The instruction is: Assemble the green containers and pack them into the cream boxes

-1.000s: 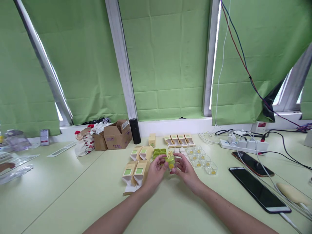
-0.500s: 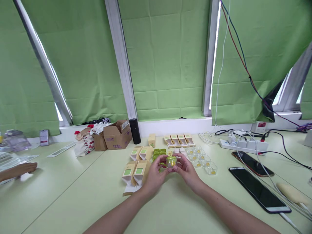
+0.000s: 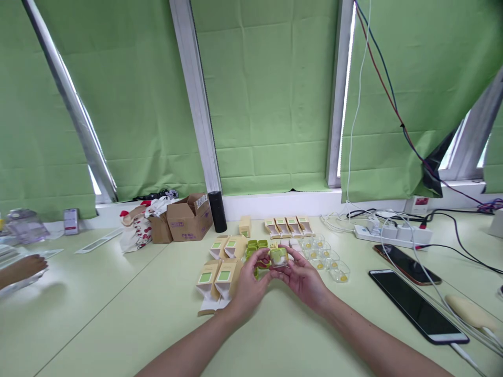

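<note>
Between both hands, above the table, is a small clear container with a green lid. My left hand grips its left side with thumb and fingers. My right hand closes on its right side, fingers partly behind and under it. Green lids or cups stand in rows just behind my left hand, partly hidden by it. To the right of my right hand sit several clear containers with yellow centres. Small white pieces lie behind my right hand. Open tan paper boxes with green labels stand left of my left hand.
More tan boxes line the back. A brown carton and a black cylinder stand back left. Phones, cables and a power strip occupy the right. Another person's hand is at far left.
The container has turned in my hands, so more of the green lid and less of the yellow inside shows. The other person's hand has shifted left, lifting a clear sheet or bag.
</note>
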Demonstrator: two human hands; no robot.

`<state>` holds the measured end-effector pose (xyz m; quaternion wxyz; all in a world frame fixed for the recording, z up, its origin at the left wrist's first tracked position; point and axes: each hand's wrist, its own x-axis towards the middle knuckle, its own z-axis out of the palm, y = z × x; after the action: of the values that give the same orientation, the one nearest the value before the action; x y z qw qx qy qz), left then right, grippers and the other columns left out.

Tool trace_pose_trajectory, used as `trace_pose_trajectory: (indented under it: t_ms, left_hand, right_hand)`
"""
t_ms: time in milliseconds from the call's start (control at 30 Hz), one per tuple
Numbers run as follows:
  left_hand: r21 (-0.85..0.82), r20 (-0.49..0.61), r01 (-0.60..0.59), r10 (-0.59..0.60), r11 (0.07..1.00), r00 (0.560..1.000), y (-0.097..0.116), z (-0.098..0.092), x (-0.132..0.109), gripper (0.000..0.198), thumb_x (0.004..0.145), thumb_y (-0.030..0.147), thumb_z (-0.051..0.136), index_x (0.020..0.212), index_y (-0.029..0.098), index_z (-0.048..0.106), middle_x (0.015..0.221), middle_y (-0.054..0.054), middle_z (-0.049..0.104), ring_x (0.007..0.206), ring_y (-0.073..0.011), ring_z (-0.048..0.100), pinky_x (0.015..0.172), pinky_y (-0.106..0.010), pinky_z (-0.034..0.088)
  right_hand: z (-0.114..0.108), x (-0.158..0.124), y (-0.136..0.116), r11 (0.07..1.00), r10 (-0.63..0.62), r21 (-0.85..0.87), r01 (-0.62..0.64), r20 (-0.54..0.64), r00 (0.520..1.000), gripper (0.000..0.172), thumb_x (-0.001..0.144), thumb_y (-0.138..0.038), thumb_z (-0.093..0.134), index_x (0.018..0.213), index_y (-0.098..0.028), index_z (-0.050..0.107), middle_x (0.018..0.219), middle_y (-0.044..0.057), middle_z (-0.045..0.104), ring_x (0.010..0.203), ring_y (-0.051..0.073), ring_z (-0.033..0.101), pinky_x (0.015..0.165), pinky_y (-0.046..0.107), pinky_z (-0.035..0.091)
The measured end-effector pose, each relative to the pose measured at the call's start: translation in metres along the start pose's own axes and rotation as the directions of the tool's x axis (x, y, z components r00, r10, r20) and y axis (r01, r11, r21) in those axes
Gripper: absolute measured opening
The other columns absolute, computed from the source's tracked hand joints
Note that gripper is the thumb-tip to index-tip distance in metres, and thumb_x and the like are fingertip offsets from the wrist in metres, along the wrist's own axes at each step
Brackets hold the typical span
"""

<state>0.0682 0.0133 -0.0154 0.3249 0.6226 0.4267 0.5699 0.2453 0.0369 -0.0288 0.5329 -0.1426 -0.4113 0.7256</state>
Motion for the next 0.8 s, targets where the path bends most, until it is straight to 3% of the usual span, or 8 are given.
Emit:
trace_pose_trajectory:
  t_ms: [200, 500, 800]
  left_hand:
    - [0.020, 0.012, 0.010, -0.010, 1.000, 1.000, -0.001, -0.001, -0.001, 0.045, 0.085, 0.035, 0.082, 0.127, 0.023, 0.069, 0.116, -0.010, 0.072, 0.110, -0.0268, 0.066, 0.101, -0.042, 0.052]
    - [0.016, 0.015, 0.008, -0.009, 1.000, 1.000, -0.002, -0.001, -0.002, 0.046, 0.086, 0.040, 0.082, 0.127, 0.024, 0.069, 0.117, -0.010, 0.073, 0.111, -0.0276, 0.067, 0.102, -0.044, 0.053]
    - [-0.079, 0.068, 0.042, -0.036, 0.996, 0.997, -0.009, 0.001, 0.001, 0.063, 0.086, 0.058, 0.081, 0.133, 0.020, 0.063, 0.126, -0.015, 0.070, 0.119, -0.0301, 0.065, 0.104, -0.045, 0.052]
  right_hand:
    - [-0.009, 0.002, 0.004, 0.996, 0.049, 0.072, -0.048, -0.007, 0.999, 0.048, 0.077, -0.036, 0.088, 0.122, -0.028, 0.072, 0.105, 0.008, 0.082, 0.096, 0.031, 0.078, 0.105, 0.057, 0.051]
    - [-0.011, 0.003, 0.005, 0.998, 0.041, 0.052, -0.041, -0.003, 0.999, 0.049, 0.080, -0.037, 0.086, 0.126, -0.029, 0.071, 0.108, 0.007, 0.081, 0.097, 0.029, 0.077, 0.102, 0.053, 0.052]
    - [-0.003, -0.001, 0.001, 0.995, -0.070, -0.078, 0.064, -0.077, 0.995, 0.060, 0.071, -0.034, 0.094, 0.126, -0.028, 0.072, 0.115, 0.008, 0.077, 0.100, 0.027, 0.071, 0.083, 0.041, 0.056]
